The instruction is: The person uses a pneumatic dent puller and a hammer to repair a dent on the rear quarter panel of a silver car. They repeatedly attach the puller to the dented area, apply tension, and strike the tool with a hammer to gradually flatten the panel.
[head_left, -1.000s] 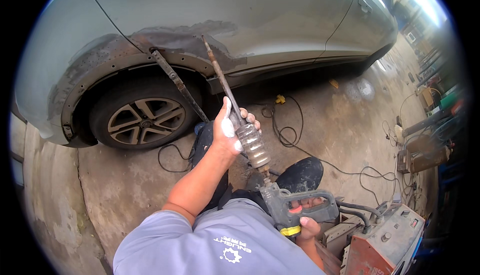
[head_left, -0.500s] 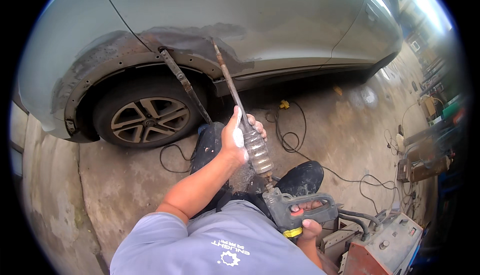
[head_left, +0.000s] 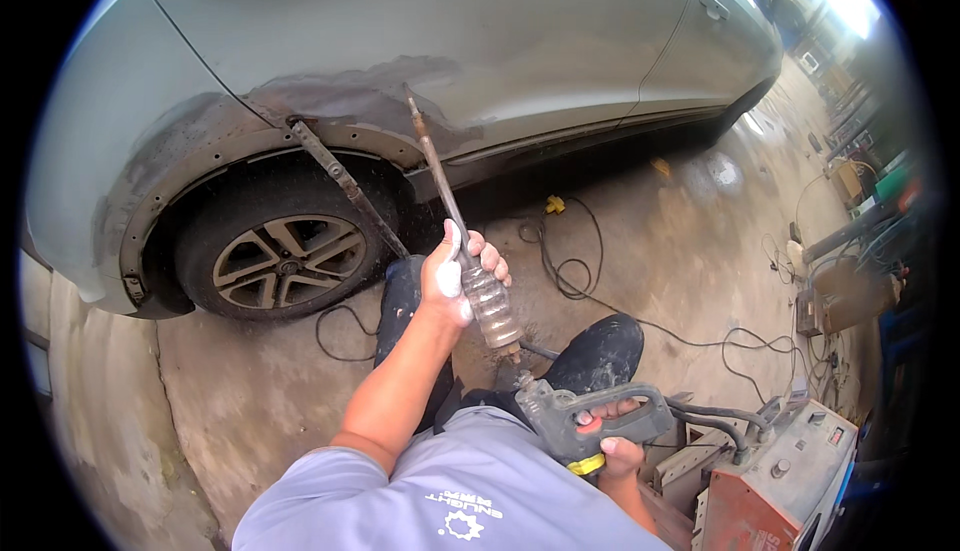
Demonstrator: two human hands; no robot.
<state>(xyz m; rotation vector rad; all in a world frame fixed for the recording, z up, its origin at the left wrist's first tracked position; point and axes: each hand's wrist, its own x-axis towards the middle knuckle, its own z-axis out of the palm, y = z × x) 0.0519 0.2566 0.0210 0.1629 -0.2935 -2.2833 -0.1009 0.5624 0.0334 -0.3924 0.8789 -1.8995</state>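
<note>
A slide-hammer dent puller with a pistol-grip spot-welding gun (head_left: 555, 419) reaches from my lap up to the car. My left hand (head_left: 445, 281) is wrapped round its ribbed sliding weight (head_left: 496, 319); white residue covers the base of the thumb. My right hand (head_left: 622, 454) is closed on the gun's handle, fingers near the red trigger. The long metal shaft (head_left: 438, 171) points at a grey bare patch (head_left: 340, 91) on the car's side. Its tip is at the patch, but whether it touches I cannot tell. A flat perforated metal bar (head_left: 345, 183) slants from the wheel-arch edge down toward my left knee.
The silver car (head_left: 540, 41) fills the far side, its wheel (head_left: 290, 261) at the left. An orange and grey welder box (head_left: 780, 476) stands at my right, thick cables running to the gun. A black cord (head_left: 690, 336) with a yellow plug (head_left: 555, 205) lies on the concrete.
The view has shifted slightly, so the car's panel and the tool's shaft sit a little further left. Both hands keep their holds on the puller.
</note>
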